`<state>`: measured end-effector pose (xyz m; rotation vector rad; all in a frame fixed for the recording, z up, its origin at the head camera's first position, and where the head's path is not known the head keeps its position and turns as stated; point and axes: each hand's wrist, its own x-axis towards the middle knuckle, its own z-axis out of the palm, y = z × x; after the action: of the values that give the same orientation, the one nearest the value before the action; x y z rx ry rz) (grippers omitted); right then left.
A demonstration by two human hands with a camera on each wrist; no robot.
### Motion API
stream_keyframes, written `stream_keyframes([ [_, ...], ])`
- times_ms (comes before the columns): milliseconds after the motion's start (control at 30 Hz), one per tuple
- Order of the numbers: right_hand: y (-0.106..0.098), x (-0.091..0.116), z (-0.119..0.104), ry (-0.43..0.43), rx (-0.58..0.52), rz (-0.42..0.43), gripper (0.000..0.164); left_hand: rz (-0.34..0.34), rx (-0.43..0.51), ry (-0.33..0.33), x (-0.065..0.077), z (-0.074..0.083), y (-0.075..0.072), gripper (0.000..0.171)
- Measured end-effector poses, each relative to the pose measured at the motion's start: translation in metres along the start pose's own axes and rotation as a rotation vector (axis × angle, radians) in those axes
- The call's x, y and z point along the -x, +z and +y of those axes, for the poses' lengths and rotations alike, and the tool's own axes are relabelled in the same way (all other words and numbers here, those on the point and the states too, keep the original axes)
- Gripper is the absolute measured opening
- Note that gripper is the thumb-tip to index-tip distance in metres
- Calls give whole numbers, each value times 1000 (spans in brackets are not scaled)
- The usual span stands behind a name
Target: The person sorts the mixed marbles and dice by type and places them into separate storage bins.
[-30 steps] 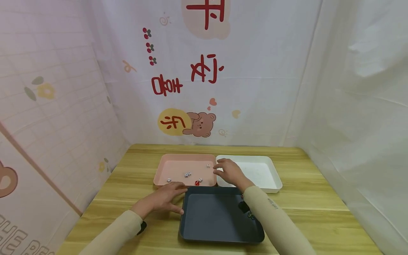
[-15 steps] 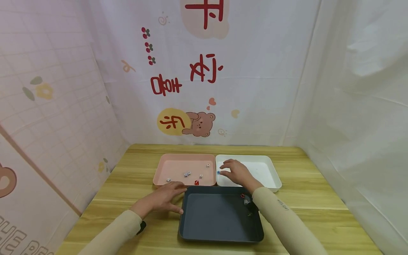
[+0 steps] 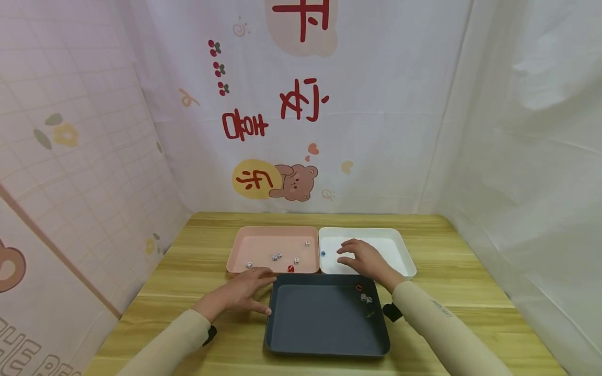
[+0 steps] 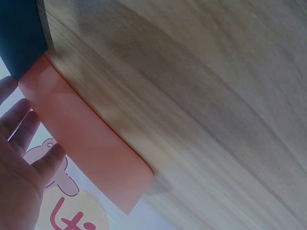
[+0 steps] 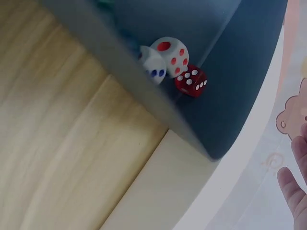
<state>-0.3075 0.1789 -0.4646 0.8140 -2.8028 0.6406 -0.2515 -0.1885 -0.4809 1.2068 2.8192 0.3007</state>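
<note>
My left hand [image 3: 245,292] lies at the left rim of the dark tray [image 3: 324,334], fingers extended and thumb apart from them. My right hand [image 3: 367,259] hovers over the white tray [image 3: 405,256], its thumb and fingers parted with nothing visible between them. Left of those fingertips, a small blue die [image 3: 323,253] sits by the white tray's left wall. The pink tray [image 3: 263,230] holds a red die [image 3: 290,268] and several white dice [image 3: 297,260]. At the dark tray's right side lie a red die [image 5: 191,80], white dice [image 5: 171,55] and a greenish piece [image 3: 371,314].
All three trays stand on a wood-grain table [image 3: 188,256], pink and white side by side behind the dark one. A printed white curtain [image 3: 376,130] hangs behind the table and along both sides.
My right hand has moved right, away from the pink tray's edge, and the blue die shows in the white tray. One white die in the pink tray has shifted slightly. My left hand stays put.
</note>
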Motion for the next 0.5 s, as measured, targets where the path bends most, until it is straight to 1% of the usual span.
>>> stream_keyframes([
  [233, -7, 10, 3, -52, -40, 33, 25, -9, -10, 1, -1, -1, 0, 83],
  [333, -9, 12, 3, -71, -59, 31, 24, -6, -10, 4, -2, -1, 0, 83],
  [500, -10, 16, 1, -73, -78, 10, 27, -12, -2, 0, -2, -1, 0, 83],
])
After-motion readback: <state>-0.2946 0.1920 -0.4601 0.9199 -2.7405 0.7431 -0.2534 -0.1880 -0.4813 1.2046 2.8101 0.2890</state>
